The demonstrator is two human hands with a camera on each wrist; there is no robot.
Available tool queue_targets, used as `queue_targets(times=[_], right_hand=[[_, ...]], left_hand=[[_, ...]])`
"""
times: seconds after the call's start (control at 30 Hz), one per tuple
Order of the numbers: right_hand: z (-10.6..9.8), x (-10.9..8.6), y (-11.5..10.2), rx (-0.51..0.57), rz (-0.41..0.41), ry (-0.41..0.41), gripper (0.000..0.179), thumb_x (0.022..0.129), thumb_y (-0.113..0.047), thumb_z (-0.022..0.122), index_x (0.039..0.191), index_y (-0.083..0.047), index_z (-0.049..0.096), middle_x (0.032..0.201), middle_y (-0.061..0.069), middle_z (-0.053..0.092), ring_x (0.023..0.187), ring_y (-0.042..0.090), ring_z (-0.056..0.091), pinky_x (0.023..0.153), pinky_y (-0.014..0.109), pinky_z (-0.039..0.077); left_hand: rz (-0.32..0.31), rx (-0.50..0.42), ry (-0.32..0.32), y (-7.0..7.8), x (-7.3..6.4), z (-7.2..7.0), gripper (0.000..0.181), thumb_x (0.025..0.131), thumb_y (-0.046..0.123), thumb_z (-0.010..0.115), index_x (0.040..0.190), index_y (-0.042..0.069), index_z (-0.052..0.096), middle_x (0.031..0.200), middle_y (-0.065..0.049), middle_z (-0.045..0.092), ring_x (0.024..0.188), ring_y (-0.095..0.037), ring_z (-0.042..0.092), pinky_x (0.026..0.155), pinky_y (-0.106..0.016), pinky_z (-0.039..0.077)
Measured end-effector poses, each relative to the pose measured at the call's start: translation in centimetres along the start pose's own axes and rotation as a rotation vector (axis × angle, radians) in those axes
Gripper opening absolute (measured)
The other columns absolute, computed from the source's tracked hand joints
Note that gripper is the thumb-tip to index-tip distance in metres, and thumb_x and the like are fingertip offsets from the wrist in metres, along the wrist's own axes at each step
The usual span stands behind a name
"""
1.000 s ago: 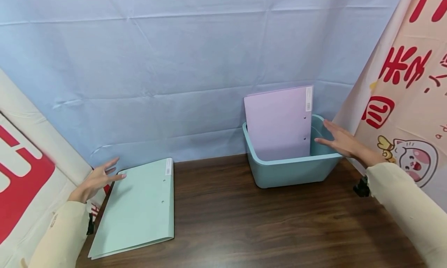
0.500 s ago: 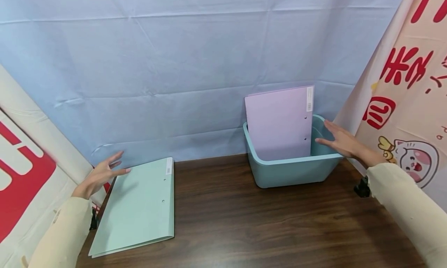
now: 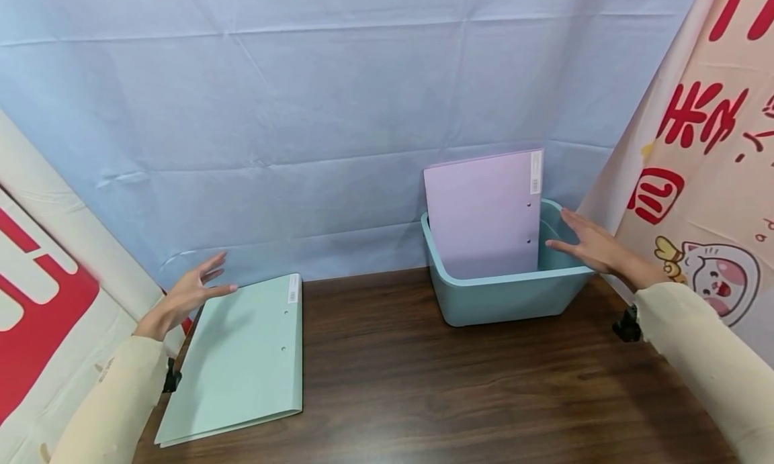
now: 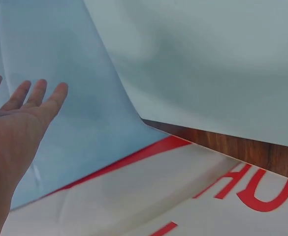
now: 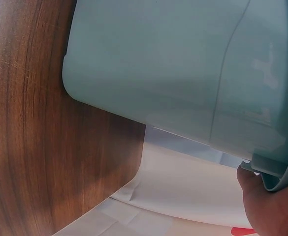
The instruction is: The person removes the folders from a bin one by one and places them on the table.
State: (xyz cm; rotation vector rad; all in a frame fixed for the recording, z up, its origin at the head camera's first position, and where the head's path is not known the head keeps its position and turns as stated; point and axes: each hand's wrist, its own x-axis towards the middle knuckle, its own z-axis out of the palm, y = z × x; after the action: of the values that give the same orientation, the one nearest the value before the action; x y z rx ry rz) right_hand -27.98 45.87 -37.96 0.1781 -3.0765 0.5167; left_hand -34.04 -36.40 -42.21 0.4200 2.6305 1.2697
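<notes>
My left hand (image 3: 190,291) hovers over the upper left corner of a mint-green file folder (image 3: 238,363) lying on the table, its fingers spread and holding nothing. In the left wrist view the hand (image 4: 16,130) stands apart from the folder (image 4: 217,64). My right hand (image 3: 595,246) rests on the right rim of a teal plastic bin (image 3: 508,299), with extended fingers and thumb reaching over it. In the right wrist view, part of that hand (image 5: 274,211) touches the rim at the edge. A purple file folder (image 3: 484,215) stands upright in the bin, leaning back.
The dark wooden table (image 3: 387,377) lies between the green folder and the bin. Pale blue cloth (image 3: 338,115) hangs along the back. Printed sheets close off the left (image 3: 42,316) and right (image 3: 713,182) sides.
My left hand has moved rightward and slightly upward over the green folder's corner. My right hand, the bin and both folders have stayed in place.
</notes>
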Motion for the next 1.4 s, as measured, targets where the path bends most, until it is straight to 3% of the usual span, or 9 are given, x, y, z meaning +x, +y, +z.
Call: queue_targets(times=[0.87, 1.13, 1.4], right_hand=[[0.2, -0.1, 0.4, -0.001, 0.014, -0.002, 0.104, 0.104, -0.058, 0.055, 0.167, 0.003, -0.001, 0.171, 0.035, 0.004, 0.155, 0.06, 0.009, 0.115, 0.082, 0.015], [0.2, 0.0, 0.3, 0.009, 0.008, -0.003, 0.103, 0.105, -0.056, 0.056, 0.167, 0.004, 0.0, 0.171, 0.036, 0.004, 0.155, 0.06, 0.009, 0.116, 0.082, 0.014], [0.2, 0.3, 0.3, 0.007, 0.008, -0.006, 0.102, 0.105, -0.056, 0.055, 0.167, 0.005, 0.001, 0.17, 0.036, 0.005, 0.155, 0.06, 0.009, 0.117, 0.081, 0.014]], left_hand=[[0.145, -0.109, -0.027, 4.1, 2.3, 3.3, 0.095, 0.1, 0.021, 0.077, 0.172, 0.02, 0.014, 0.177, -0.013, 0.015, 0.158, -0.047, 0.022, 0.12, -0.067, 0.032], [0.177, -0.12, -0.04, 5.0, 2.8, 4.2, 0.093, 0.101, 0.017, 0.075, 0.172, 0.02, 0.015, 0.177, -0.012, 0.016, 0.159, -0.043, 0.022, 0.122, -0.063, 0.03], [0.219, -0.116, -0.041, 6.3, 3.7, 5.3, 0.096, 0.097, 0.024, 0.08, 0.172, 0.019, 0.02, 0.176, -0.01, 0.021, 0.16, -0.039, 0.024, 0.123, -0.061, 0.03]])
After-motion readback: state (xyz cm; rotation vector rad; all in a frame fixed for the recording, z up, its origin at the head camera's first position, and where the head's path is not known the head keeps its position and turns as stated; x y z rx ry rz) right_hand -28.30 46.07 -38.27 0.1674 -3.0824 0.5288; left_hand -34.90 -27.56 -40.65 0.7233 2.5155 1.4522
